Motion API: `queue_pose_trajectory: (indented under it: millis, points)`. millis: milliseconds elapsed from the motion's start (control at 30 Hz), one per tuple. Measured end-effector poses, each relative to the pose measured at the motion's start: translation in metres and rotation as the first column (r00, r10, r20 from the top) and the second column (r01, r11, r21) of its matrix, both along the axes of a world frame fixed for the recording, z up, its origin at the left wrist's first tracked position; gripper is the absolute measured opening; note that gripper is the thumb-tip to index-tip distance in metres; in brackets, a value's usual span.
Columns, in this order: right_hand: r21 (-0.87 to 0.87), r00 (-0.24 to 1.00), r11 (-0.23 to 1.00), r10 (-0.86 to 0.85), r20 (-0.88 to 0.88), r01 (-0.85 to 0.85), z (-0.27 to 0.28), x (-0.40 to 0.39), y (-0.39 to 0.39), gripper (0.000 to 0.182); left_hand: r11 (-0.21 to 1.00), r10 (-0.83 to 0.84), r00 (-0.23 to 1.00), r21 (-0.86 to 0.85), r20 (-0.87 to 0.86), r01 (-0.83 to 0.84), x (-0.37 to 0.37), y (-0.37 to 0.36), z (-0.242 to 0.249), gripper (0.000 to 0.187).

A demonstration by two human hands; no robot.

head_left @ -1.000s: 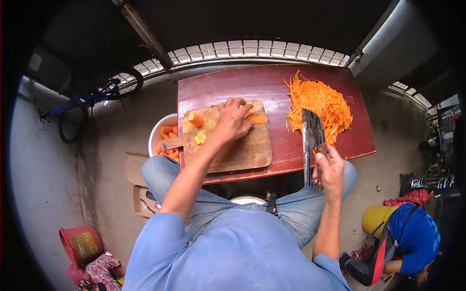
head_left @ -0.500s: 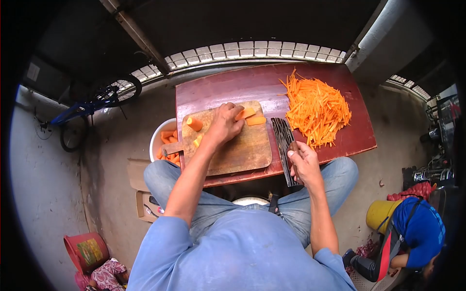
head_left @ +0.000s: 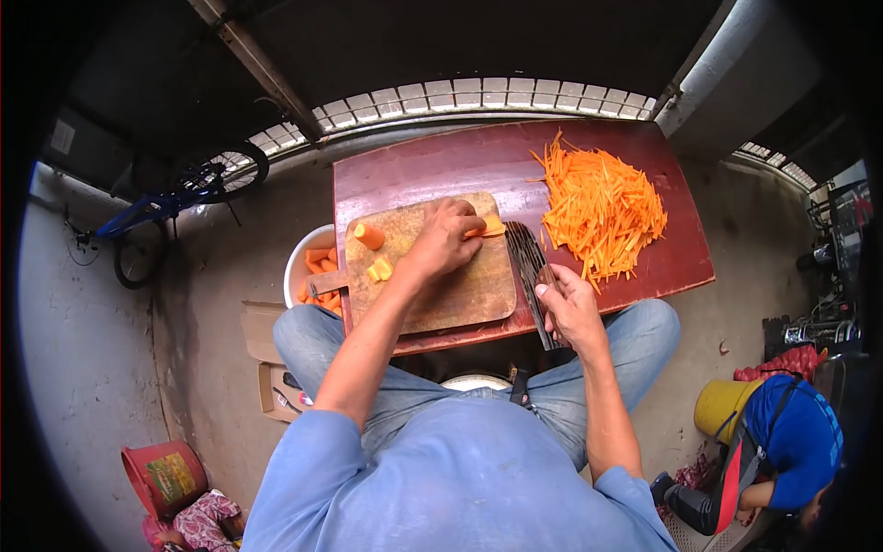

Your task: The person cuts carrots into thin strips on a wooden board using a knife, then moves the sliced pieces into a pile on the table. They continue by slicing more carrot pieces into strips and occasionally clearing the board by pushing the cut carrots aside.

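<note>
On the wooden cutting board [head_left: 460, 290], my left hand [head_left: 445, 237] has its fingers curled over carrot slices [head_left: 494, 226] near the upper right corner. My fingers partly hide these slices. My right hand [head_left: 572, 305] grips the brown handle of a cleaver [head_left: 526, 267]. Its broad, dark, streaky-looking blade is at the board's right edge. A thick carrot chunk [head_left: 369, 236] stands at the board's upper left, with small pale orange carrot pieces [head_left: 380, 269] below it. A large heap of shredded carrot [head_left: 602, 213] lies right of the cleaver.
The red table [head_left: 414, 177] carries the board. A white bucket [head_left: 294, 267] of carrots stands at its left. A blue bicycle [head_left: 175, 202] leans at the far left. A person in blue [head_left: 791, 437] is at the lower right, near a yellow bucket [head_left: 715, 409]. A red bucket [head_left: 166, 478] lies lower left.
My left hand has moved right, over the carrot slices, which now lie closer together. The cleaver has shifted slightly left toward the board with my right hand.
</note>
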State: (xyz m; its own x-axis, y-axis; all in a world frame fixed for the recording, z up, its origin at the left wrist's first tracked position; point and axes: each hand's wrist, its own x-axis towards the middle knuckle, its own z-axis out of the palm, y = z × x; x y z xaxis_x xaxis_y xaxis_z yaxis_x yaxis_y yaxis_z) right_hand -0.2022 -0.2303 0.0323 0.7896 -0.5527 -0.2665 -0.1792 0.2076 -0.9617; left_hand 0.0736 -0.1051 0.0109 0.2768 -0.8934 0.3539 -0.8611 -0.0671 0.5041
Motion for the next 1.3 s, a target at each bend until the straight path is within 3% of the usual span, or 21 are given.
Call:
queue_pose_trajectory:
  millis: [33,133,233,333,433,467,533,633,767,900,1067,1167,1300]
  points:
    - [0.001,1.000,1.000,0.001,-0.002,-0.001,0.001,0.000,0.000,0.038,0.999,-0.046,0.998,-0.021,0.030,0.047,0.001,-0.002,0.001,0.014]
    - [0.016,1.000,1.000,0.004,-0.005,-0.004,0.001,-0.001,-0.001,0.039,0.980,-0.140,0.981,0.159,0.131,0.118,0.004,-0.011,0.011,0.005]
    - [0.031,1.000,1.000,0.002,0.000,-0.002,0.003,0.000,0.000,0.039,0.987,-0.160,0.942,0.062,0.295,0.148,0.005,-0.016,0.006,0.012]
    - [0.002,1.000,1.000,0.004,0.015,-0.004,0.004,-0.002,0.001,0.040,0.994,-0.105,0.976,0.012,0.191,0.105,0.007,-0.011,0.006,0.008]
    - [-0.041,1.000,0.999,0.019,-0.006,-0.019,0.018,-0.006,0.009,0.040,0.988,0.064,0.983,-0.129,-0.171,-0.087,-0.012,0.021,0.011,0.013]
    - [-0.054,1.000,0.998,0.022,-0.019,-0.023,0.026,-0.008,0.014,0.040,0.971,0.176,0.925,-0.092,-0.338,-0.219,-0.024,0.034,0.010,0.015]
    - [0.011,0.996,0.998,0.064,-0.057,-0.063,0.039,-0.010,0.023,0.040,0.894,0.377,0.686,0.049,-0.622,-0.446,-0.050,0.061,0.006,0.021]
    - [0.038,0.988,0.992,0.125,-0.095,-0.122,0.042,-0.007,0.039,0.037,0.831,0.445,0.626,0.034,-0.640,-0.555,-0.069,0.085,-0.005,0.023]
    - [-0.040,0.970,0.977,0.202,-0.132,-0.209,0.041,0.004,0.055,0.035,0.851,0.525,0.824,0.134,-0.215,-0.507,-0.073,0.106,0.005,0.025]
    - [-0.168,0.962,0.959,0.196,-0.190,-0.228,0.045,0.005,0.063,0.037,0.874,0.485,0.793,0.222,-0.370,-0.432,-0.068,0.117,0.017,0.031]
    - [-0.272,0.959,0.935,0.164,-0.231,-0.225,0.047,-0.018,0.062,0.037,0.895,0.443,0.861,0.181,-0.251,-0.408,-0.063,0.128,0.010,0.040]
    - [-0.242,0.954,0.947,0.148,-0.260,-0.213,0.053,-0.032,0.066,0.034,0.905,0.412,0.874,0.227,-0.257,-0.360,-0.060,0.127,0.015,0.041]
    - [-0.051,0.944,0.979,0.175,-0.281,-0.197,0.067,-0.029,0.073,0.031,0.907,0.404,0.860,0.259,-0.311,-0.332,-0.063,0.125,0.017,0.036]
